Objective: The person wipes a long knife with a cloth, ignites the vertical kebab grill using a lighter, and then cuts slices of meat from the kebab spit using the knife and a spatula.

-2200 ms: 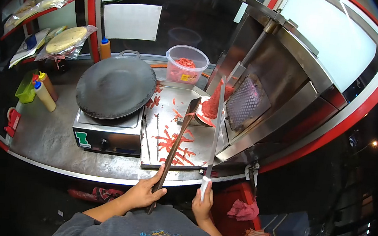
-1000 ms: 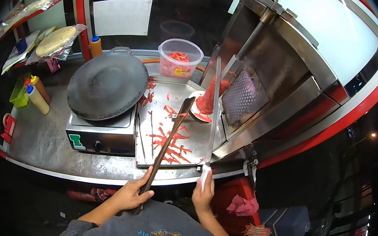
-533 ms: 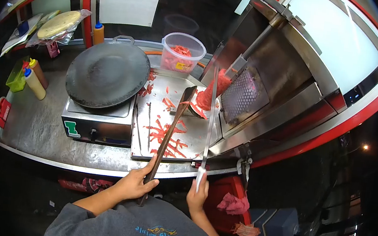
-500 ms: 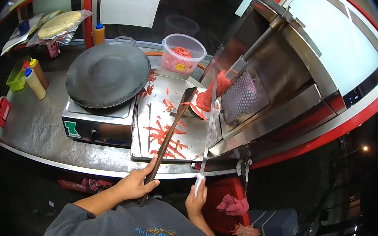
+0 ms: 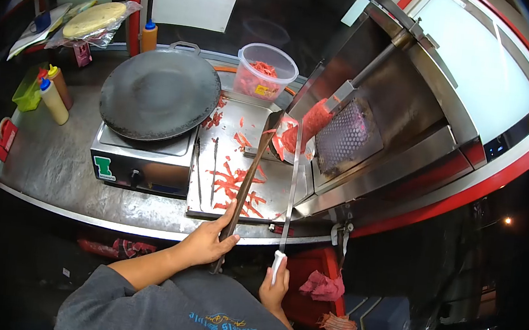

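My left hand (image 5: 206, 244) is wrapped round a long dark wooden tool (image 5: 246, 185), whose wide end lies beside the base of the upright spit. My right hand (image 5: 274, 288) grips the white handle of a long knife (image 5: 292, 187). The blade points away from me and passes in front of the red meat (image 5: 315, 120) on the spit; whether it touches the meat I cannot tell. Red meat strips (image 5: 236, 188) lie scattered over the metal tray (image 5: 272, 211) beneath the tools. Two thin dark rods (image 5: 214, 172) rest at the tray's left side.
Left of the tray, a black domed pan (image 5: 159, 95) sits on a burner (image 5: 142, 165). A clear tub (image 5: 266, 75) of red strips stands behind. Sauce bottles (image 5: 54, 102) are at the left, flatbreads (image 5: 94, 20) on a shelf. The metal grill (image 5: 351, 135) rises at the right.
The view has shifted. The wooden tool's wide end and the knife remain near the spit, and both hands keep their hold. The meat on the spit appears more tilted to the right.
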Demonstrator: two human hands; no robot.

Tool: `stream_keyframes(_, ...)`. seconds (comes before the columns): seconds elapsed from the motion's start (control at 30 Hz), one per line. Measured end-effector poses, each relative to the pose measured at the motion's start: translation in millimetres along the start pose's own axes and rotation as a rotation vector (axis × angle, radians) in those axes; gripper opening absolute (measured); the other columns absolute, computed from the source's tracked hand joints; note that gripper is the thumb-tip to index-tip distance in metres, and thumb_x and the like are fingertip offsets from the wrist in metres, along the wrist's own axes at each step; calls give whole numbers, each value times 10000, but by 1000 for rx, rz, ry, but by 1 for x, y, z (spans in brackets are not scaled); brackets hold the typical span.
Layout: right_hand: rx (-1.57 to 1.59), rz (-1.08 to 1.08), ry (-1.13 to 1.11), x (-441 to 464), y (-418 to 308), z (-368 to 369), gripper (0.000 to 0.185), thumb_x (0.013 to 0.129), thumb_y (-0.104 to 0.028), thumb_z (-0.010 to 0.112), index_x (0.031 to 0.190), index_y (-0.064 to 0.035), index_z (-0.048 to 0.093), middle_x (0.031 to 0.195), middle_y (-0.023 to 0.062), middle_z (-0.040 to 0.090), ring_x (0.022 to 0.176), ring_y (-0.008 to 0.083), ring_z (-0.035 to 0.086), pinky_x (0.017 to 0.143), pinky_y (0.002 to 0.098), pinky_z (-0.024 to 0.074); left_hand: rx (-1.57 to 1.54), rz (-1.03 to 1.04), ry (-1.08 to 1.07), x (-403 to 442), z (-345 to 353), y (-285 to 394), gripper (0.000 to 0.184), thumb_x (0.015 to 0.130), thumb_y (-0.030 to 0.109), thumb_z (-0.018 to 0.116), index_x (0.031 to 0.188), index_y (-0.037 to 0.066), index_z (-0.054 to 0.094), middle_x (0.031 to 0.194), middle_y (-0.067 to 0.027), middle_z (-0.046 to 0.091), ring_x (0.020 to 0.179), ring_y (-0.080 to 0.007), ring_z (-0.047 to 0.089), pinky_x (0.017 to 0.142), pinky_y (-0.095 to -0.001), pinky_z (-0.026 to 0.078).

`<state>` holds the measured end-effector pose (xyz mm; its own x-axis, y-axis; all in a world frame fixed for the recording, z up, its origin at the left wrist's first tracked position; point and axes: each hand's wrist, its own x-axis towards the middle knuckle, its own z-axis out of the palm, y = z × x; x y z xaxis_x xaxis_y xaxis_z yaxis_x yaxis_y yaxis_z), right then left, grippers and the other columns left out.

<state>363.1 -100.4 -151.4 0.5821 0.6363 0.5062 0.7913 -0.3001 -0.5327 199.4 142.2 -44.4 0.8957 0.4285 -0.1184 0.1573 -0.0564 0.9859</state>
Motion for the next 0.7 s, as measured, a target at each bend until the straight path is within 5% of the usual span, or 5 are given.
stream_keyframes(0.27, 38, 103, -137, 105, -48, -25, 637, 1043, -68, 624, 1645, -77, 418, 1161, 291, 667, 1001, 480, 666, 885, 489, 548, -95, 47, 62, 19, 15, 6, 901, 1076, 199, 642, 1736, 142, 32, 788, -106, 649, 530, -161, 669, 524, -327, 588)
stream_keyframes(0.37, 110, 126, -181, 59, -46, -52, 677, 1035, -39, 618, 1668, -102, 389, 1194, 274, 698, 822, 372, 712, 753, 440, 588, -220, 70, 35, 30, 9, 10, 897, 1082, 190, 638, 1738, 140, 28, 811, -60, 598, 523, -128, 624, 515, -302, 581)
stream_keyframes(0.43, 275, 454, -310, 30, -64, -73, 702, 1039, -18, 606, 1688, -117, 358, 1175, 199, 727, 612, 182, 643, 561, 335, 559, -258, 100, 48, 39, 9, 8, 887, 1086, 176, 625, 1739, 130, 26, 829, -38, 553, 528, -114, 592, 503, -299, 557)
stream_keyframes(0.53, 545, 517, -293, 37, -77, -71, 701, 1061, -12, 579, 1704, -138, 330, 1161, 128, 715, 546, 58, 538, 456, 253, 478, -291, 221, 73, 54, 12, -3, 869, 1089, 159, 605, 1740, 122, 31, 873, -35, 556, 547, -111, 574, 519, -291, 541)
stream_keyframes(0.7, 827, 710, -353, 89, -106, -75, 724, 1084, 3, 526, 1729, -131, 225, 940, 63, 606, 519, 63, 478, 452, 254, 481, -514, 207, 32, 70, 6, 13, 836, 1109, 176, 574, 1736, 88, 28, 856, -31, 521, 525, -118, 543, 507, -283, 517)
